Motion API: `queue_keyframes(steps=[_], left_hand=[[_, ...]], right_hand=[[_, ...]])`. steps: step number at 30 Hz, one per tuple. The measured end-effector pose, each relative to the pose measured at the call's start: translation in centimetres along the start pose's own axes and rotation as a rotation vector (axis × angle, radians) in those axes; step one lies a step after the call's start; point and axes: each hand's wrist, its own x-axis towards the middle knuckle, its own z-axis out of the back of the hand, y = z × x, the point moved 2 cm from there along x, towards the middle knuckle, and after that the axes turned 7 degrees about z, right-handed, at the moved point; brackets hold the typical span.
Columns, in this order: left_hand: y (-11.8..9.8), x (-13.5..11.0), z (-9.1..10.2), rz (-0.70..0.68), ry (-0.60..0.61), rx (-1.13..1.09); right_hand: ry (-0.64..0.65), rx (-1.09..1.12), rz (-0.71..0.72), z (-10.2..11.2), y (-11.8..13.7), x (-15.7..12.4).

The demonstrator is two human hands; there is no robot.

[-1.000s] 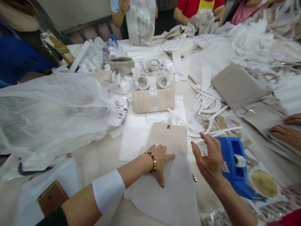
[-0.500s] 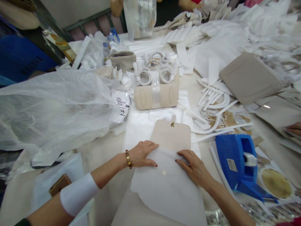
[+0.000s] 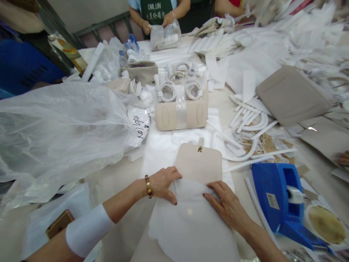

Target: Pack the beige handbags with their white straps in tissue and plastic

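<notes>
A beige flap [image 3: 199,162] with a small gold clasp lies in front of me, apparently part of a bag. A sheet of thin white paper [image 3: 191,222] covers the area nearer to me, overlapping the flap's lower edge. My left hand [image 3: 165,185] rests on the paper's upper left, thumb and fingers apart. On the upper right, my right hand [image 3: 227,205] touches the same sheet, its thumb and forefinger slightly apart. Its other fingers are partly hidden. Beneath the flap lies a white plastic sheet [image 3: 147,156].
Beyond the flap stands a beige bag [image 3: 181,114] with wrapped handles. A blue tape dispenser [image 3: 272,196] is at right, below white tubes [image 3: 252,118]. Clear plastic [image 3: 68,123] and a phone [image 3: 60,223] lie left. An aproned co-worker [image 3: 156,14] handles a plastic-wrapped item opposite.
Both my hands stay on the paper with little movement. Opposite, the co-worker's plastic-wrapped item has come down to the table, exposing the apron. The whole view has shifted slightly.
</notes>
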Motion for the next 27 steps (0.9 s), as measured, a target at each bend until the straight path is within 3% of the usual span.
queue_keyframes(steps=[9, 15, 19, 23, 27], left_hand=[[0.0, 0.6, 0.3, 0.009, 0.061, -0.047], [1.4, 1.0, 0.5, 0.048, 0.201, -0.139], [1.3, 0.8, 1.0, 0.007, 0.175, 0.015], [-0.3, -0.1, 1.8, -0.017, 0.132, 0.226], [-2.8, -1.8, 2.0, -0.244, 0.129, 0.402]], right_hand=[[0.029, 0.001, -0.137, 0.3, -1.0, 0.0], [0.061, -0.015, -0.08, 0.1, -0.9, 0.2], [0.054, -0.075, 0.001, 0.0, -0.6, -0.2], [-0.003, -0.229, 0.057, 0.1, 0.0, -0.5], [-0.026, -0.366, 0.146, 0.4, 0.9, -0.5]])
